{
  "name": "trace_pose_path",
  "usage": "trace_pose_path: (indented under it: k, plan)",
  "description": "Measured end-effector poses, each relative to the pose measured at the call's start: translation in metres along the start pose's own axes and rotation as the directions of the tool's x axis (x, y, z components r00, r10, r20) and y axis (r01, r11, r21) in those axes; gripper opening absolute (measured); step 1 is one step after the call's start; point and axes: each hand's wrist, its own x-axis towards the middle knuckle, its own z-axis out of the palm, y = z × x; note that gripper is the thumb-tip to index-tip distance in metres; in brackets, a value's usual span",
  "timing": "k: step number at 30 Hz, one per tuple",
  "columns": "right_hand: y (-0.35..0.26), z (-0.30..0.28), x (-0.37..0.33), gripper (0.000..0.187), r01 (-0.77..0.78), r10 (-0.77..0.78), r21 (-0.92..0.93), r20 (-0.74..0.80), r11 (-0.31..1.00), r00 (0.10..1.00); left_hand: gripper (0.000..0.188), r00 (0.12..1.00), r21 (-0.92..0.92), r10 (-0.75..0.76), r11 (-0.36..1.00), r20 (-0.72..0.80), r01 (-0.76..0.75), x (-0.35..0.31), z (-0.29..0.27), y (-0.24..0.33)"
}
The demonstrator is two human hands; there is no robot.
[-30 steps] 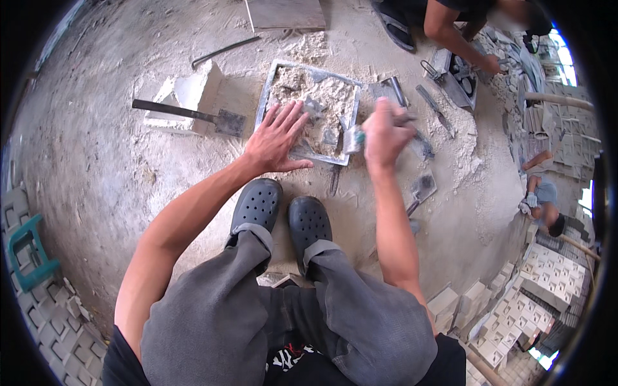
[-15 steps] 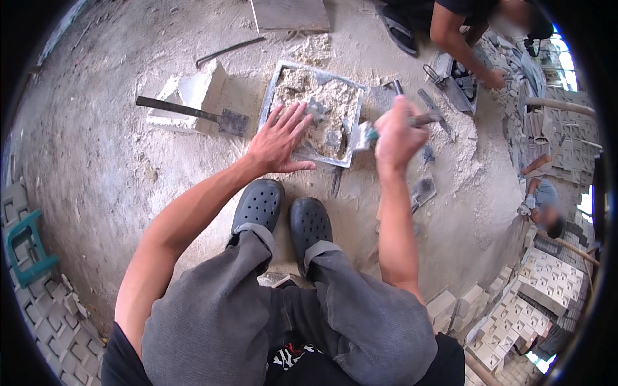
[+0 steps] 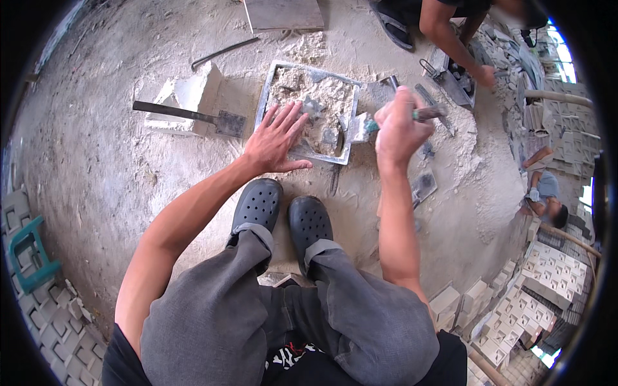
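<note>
My left hand (image 3: pixel 275 143) lies with fingers spread over the lower left part of a shallow square frame (image 3: pixel 317 72). Pale, crumbly powder and lumps (image 3: pixel 296 87) fill the frame, with a few grey pieces among them. Fingers of my right hand (image 3: pixel 403 132) are wrapped round a short-handled tool (image 3: pixel 371 125) with a teal part and a flat, whitish head. That head is at the frame's right rim; blur hides its exact kind. To the left, a flat-bladed scraper (image 3: pixel 230 123) rests with its long dark handle across a white block (image 3: pixel 187 96).
A bent metal bar (image 3: pixel 225 51) and a grey board (image 3: pixel 283 15) lie beyond the frame. At the right are a small trowel (image 3: pixel 423 186) and a toolbox (image 3: pixel 456 83), where a co-worker's hand (image 3: pixel 486 76) reaches. A teal stool (image 3: pixel 31 254) stands far left; patterned blocks (image 3: pixel 553 273) fill the lower right.
The view has shifted slightly. My right hand and its tool have moved a little beside the frame's right rim; my left hand keeps its place on the frame.
</note>
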Motion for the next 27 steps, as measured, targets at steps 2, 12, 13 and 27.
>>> trace_pose_path:
  k: [2, 12, 13, 27]
  plan:
    - [0.001, -0.003, -0.006, 0.04, -0.06, 0.058, -0.046, -0.033, 0.997, 0.998, 0.12, 1.0, -0.016, -0.001, 1.0, 0.026, 0.002, 0.003, -0.002, 0.002]
    - [0.029, -0.014, -0.004, 0.04, -0.126, 0.125, -0.081, -0.016, 0.989, 0.992, 0.118, 1.0, -0.018, 0.004, 1.0, -0.017, -0.004, 0.001, 0.0, 0.001]
    - [0.012, -0.012, 0.001, 0.04, -0.097, 0.095, -0.019, -0.063, 0.995, 0.993, 0.117, 1.0, -0.015, 0.009, 1.0, -0.014, -0.009, 0.002, 0.0, 0.001]
    - [0.017, -0.019, -0.012, 0.043, -0.111, 0.114, 0.04, -0.082, 0.993, 0.99, 0.104, 0.977, -0.043, 0.195, 0.981, 0.089, -0.192, 0.011, 0.001, 0.031]
